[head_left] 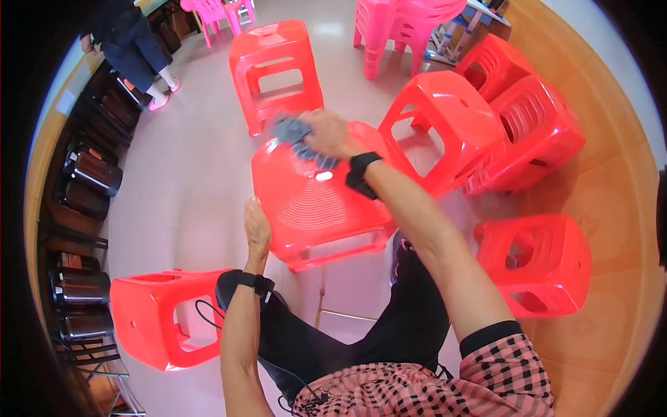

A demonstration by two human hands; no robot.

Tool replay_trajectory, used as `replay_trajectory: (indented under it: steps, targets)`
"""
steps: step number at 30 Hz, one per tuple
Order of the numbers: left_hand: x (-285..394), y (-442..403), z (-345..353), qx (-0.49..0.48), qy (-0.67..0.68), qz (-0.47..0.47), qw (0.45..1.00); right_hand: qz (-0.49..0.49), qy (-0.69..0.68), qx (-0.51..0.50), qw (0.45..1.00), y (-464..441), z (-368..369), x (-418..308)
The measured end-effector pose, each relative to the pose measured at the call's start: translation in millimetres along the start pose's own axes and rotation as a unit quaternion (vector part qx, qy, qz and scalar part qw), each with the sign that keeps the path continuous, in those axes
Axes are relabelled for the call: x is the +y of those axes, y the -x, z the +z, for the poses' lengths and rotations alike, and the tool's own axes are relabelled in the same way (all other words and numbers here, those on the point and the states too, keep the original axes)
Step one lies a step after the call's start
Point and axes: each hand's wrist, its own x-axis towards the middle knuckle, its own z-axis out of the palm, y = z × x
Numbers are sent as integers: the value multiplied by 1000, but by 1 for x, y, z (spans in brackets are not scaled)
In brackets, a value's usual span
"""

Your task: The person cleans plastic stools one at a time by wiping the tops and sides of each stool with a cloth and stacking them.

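Observation:
A red plastic stool [306, 201] with ringed grooves and a small slot in its seat stands upright before me, between my knees. My right hand [328, 132] is closed on a grey cloth [290, 131] and presses it to the far part of the seat; hand and cloth are slightly blurred. Against the stool's left side rests my left hand [256, 226], its fingers stretched along the edge, some of them partly hidden. Dark bands circle both wrists.
Red stools surround me: one beyond [271, 45], one at the lower left [156, 316], one at the right [549, 267], and stacked ones [535, 128] by the wooden wall. Pink chairs [396, 31] stand behind. A person [132, 45] is at the upper left, beside dark containers [94, 170].

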Motion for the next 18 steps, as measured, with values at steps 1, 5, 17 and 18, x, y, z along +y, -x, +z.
replay_trajectory:
  steps: [1,5,17,18]
  targets:
    - [-10,-1,4,9,15,28,999,38,-2,4,999,8,-11,22]
    - [-29,-5,15,74,-50,65,994,98,65,36,992,63,-51,67]
    - [-6,-10,9,52,55,-36,996,25,-3,52,998,177,-37,-80]
    - [-3,-8,5,8,252,-133,959,29,-25,31,999,167,-29,-105]
